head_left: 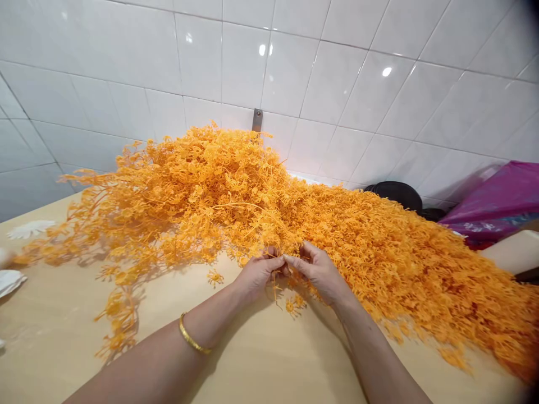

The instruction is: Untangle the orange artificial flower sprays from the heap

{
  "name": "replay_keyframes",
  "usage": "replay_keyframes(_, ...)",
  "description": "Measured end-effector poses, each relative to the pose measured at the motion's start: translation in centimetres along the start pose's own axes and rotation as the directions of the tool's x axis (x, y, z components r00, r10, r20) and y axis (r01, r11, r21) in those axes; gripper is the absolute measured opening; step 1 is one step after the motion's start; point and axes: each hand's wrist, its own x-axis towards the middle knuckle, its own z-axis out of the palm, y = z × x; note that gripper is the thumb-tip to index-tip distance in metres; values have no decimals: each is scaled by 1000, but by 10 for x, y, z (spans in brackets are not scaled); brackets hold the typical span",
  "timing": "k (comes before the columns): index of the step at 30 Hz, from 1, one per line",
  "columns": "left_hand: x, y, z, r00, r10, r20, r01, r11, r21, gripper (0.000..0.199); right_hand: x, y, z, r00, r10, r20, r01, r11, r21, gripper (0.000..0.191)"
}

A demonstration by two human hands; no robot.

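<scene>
A big heap of orange plastic flower sprigs (236, 179) spreads over the pale table (168, 325). At its front edge, my left hand (259, 275) and my right hand (318, 269) meet with thumbs and fingertips close together. Both are closed in a pinch on an orange plastic sprig (275, 289), whose thin stem hangs below the fingers. Part of that sprig is hidden by the fingers and blends into the heap behind. One small loose orange floret (215, 278) lies left of my left hand, and another floret (295, 304) lies just below the hands.
A white tiled wall (295, 73) with a metal bracket (257, 120) rises behind the heap. White petal-like pieces (31, 229) lie at the left. A black round object (398, 193) and a purple bag (492, 196) stand at the back right.
</scene>
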Motion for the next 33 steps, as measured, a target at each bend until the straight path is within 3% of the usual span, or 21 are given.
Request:
replay_keyframes(4,-1,0,2,998,-33,62,30,998,58,17,5,11,3,977,-122,-177,90,980,-178,26)
replay_keyframes(8,-2,1,8,998,-46,39,46,999,16,19,7,9,7,922,-228,-313,106,927,-361,32)
replay_keyframes(10,-3,1,11,998,-48,37,49,999,-20,19,8,7,7,903,-253,-348,106,915,-389,32)
replay_keyframes(13,-5,1,14,999,-35,35,36,999,-30,20,10,6,4,898,-224,-378,83,932,-354,15)
replay_keyframes(19,-8,0,16,996,-76,-39,72,992,-107,14,11,9,-3,913,-159,-377,67,967,-246,22)
replay_keyframes(27,-2,2,9,1000,2,4,-2,997,-81,17,7,9,-1,967,7,-256,2,999,35,30)
replay_keyframes(33,0,-2,7,1000,17,-1,-17,997,-72,13,4,12,5,982,-64,-180,53,996,-70,29)
